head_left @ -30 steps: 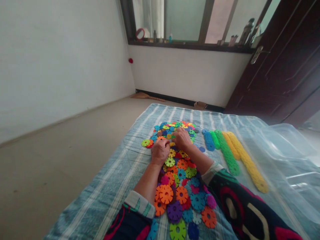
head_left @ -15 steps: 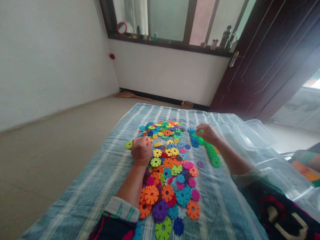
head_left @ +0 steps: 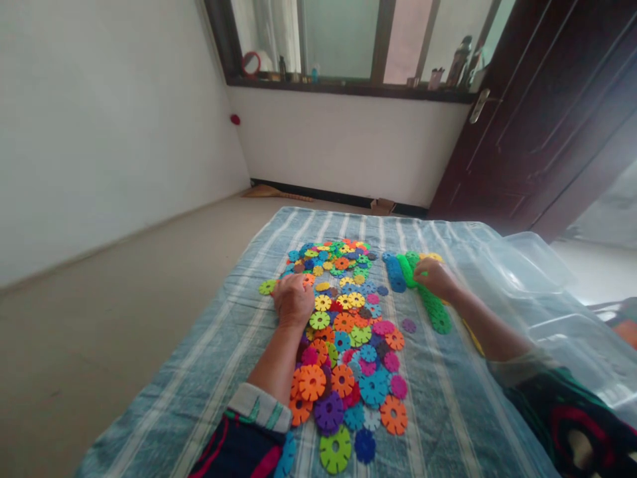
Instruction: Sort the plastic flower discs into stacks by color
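Shifting work from multicoloured plastic-disc heap (head_left: 342,341) to long green plastic-disc row (head_left: 436,313) at two o'clock, the right hand (head_left: 434,279), like the left hand (head_left: 294,299), curls, grip unclear.

Cloth (head_left: 448,411) lies free between the piled discs (head_left: 342,369) and obstructing right sleeve (head_left: 562,405)
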Tool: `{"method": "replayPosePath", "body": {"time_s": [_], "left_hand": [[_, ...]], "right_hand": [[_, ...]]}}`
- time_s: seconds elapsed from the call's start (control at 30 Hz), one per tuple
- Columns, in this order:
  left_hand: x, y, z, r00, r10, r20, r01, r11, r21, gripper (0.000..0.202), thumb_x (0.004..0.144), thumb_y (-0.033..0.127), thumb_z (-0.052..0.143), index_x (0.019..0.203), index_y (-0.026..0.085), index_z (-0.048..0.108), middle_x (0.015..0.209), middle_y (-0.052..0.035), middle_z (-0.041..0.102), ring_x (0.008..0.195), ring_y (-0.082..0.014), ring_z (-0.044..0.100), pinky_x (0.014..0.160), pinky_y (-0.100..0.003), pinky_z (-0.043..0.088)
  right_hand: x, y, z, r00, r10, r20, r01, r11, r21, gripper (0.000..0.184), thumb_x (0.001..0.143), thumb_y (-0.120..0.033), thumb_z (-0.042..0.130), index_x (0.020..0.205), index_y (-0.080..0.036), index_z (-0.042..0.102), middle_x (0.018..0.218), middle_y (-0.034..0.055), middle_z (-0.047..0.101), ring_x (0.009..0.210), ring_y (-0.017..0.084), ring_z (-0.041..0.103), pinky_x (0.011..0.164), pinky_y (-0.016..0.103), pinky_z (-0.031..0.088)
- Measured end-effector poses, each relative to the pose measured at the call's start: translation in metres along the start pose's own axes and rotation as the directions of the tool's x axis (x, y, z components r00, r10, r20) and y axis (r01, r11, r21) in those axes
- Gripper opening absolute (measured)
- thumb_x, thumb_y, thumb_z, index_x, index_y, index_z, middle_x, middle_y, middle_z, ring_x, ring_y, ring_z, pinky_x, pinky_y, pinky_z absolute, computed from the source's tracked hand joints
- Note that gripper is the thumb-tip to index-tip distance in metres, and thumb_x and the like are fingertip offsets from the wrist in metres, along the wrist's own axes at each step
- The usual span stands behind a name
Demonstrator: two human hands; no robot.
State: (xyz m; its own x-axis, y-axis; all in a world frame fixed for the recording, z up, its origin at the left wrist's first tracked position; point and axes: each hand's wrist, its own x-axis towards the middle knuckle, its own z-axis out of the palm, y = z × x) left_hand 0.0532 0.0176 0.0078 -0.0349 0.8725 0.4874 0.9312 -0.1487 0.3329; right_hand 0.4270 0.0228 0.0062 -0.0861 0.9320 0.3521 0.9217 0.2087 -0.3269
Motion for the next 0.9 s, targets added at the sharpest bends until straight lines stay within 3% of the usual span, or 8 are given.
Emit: {"method": "replayPosePath", "body": {"time_s": [0.17,0.37,0.53,0.67,0.9], "left_hand": [[-0.004,0.004,-0.002,1.000,-0.001,0.014,0.000,1.000,0.031,0.023,0.081,0.017,0.044,0.077,0.018,0.067,0.086,-0.0107,0.070,0.090,-0.0239,0.061,0.084,-0.036,0.042],[-0.005,0.008,-0.004,0.999,-0.016,0.052,0.012,0.997,0.079,0.026,0.084,0.018,0.043,0.072,0.018,0.066,0.079,-0.0103,0.069,0.084,-0.0237,0.061,0.079,-0.036,0.041],[-0.001,0.004,-0.002,0.999,0.046,0.012,-0.047,0.999,0.017,0.023,0.081,0.016,0.046,0.088,0.017,0.068,0.101,-0.0112,0.071,0.106,-0.0258,0.059,0.091,-0.038,0.041],[-0.001,0.000,0.002,0.996,0.065,0.061,-0.065,0.998,-0.015,0.019,0.083,0.021,0.049,0.092,0.022,0.066,0.119,-0.0062,0.068,0.125,-0.0279,0.049,0.100,-0.045,0.036],[-0.005,0.000,0.004,1.000,-0.019,0.024,0.019,0.999,0.033,0.017,0.084,0.024,0.050,0.090,0.021,0.065,0.116,-0.0089,0.069,0.122,-0.0295,0.051,0.103,-0.050,0.030]], "right_hand": [[-0.004,0.002,0.001,0.999,-0.040,0.014,0.041,0.998,-0.058,0.011,0.072,-0.017,0.063,0.072,-0.018,0.074,0.089,0.0080,0.071,0.088,0.023,0.064,0.082,0.033,0.048],[-0.005,-0.013,-0.004,1.000,-0.008,0.016,0.011,0.986,-0.165,0.019,0.078,-0.021,0.060,0.089,-0.017,0.075,0.096,0.0103,0.071,0.093,0.024,0.065,0.083,0.033,0.047],[-0.007,-0.023,-0.010,0.995,0.088,0.049,-0.073,0.965,-0.251,0.021,0.077,-0.023,0.062,0.092,-0.016,0.075,0.100,0.0118,0.070,0.097,0.026,0.064,0.084,0.033,0.046],[-0.012,-0.027,-0.012,0.995,0.076,0.060,-0.060,0.971,-0.232,0.021,0.079,-0.024,0.061,0.093,-0.016,0.075,0.100,0.0109,0.070,0.097,0.025,0.064,0.084,0.032,0.046],[-0.015,-0.057,-0.016,0.999,-0.037,-0.009,0.036,0.990,-0.140,0.018,0.084,-0.023,0.056,0.084,-0.018,0.073,0.090,0.0079,0.070,0.089,0.021,0.062,0.081,0.029,0.044]]}}
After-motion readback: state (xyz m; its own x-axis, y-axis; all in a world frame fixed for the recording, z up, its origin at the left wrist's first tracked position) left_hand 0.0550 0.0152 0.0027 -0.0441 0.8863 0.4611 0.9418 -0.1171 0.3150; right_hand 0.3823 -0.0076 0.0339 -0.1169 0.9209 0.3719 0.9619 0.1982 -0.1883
